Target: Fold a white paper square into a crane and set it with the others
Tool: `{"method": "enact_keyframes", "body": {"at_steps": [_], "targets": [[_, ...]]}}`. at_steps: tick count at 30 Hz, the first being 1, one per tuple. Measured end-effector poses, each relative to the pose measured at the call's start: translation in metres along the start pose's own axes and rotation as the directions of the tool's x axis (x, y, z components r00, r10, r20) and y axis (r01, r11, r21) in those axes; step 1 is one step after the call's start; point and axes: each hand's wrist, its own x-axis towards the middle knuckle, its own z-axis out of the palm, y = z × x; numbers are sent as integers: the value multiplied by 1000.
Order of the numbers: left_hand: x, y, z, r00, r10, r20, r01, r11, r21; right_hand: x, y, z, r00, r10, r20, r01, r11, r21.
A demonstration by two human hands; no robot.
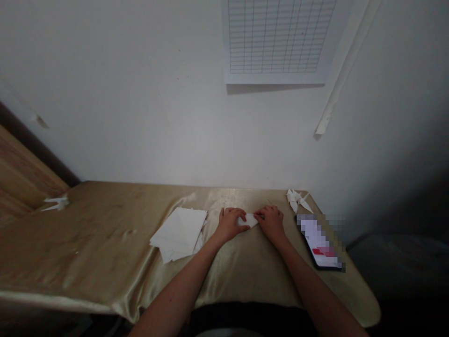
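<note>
A small folded piece of white paper [250,220] lies on the gold cloth between my hands. My left hand [231,223] grips its left side, thumb along the near edge and fingers curled over the far one. At the paper's right corner, my right hand [271,221] pinches it between thumb and fingertips. To the left of my hands is a loose stack of white paper sheets [180,231]. Folded white paper figures [297,200], with pointed tips like origami cranes, sit beyond my right hand near the wall.
A phone [320,243], its lit screen partly pixelated, lies right of my right arm. The satin tablecloth [105,234] has ridges and folds. Another white folded paper piece [58,202] is at the far left. A gridded sheet [280,42] hangs on the wall behind.
</note>
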Motion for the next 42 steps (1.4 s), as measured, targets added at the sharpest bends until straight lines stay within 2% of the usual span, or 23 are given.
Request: {"method": "enact_keyframes", "body": {"at_steps": [11, 23, 30, 37, 42], "targets": [[0, 3, -3, 1000, 3, 24, -4, 1000, 20, 0, -4, 0, 999, 52, 3, -52, 999, 8], [-1, 2, -3, 999, 32, 29, -33, 998, 57, -1, -2, 5, 997, 45, -65, -44, 999, 21], [-2, 5, -7, 996, 68, 56, -73, 993, 91, -1, -6, 0, 997, 77, 4, -77, 997, 4], [-4, 6, -10, 992, 80, 102, -94, 985, 143, -2, -10, -3, 994, 109, 19, -109, 994, -34], [-3, 2, -9, 992, 91, 87, -104, 981, 165, -2, -11, -3, 991, 135, 15, -134, 990, -46]]}}
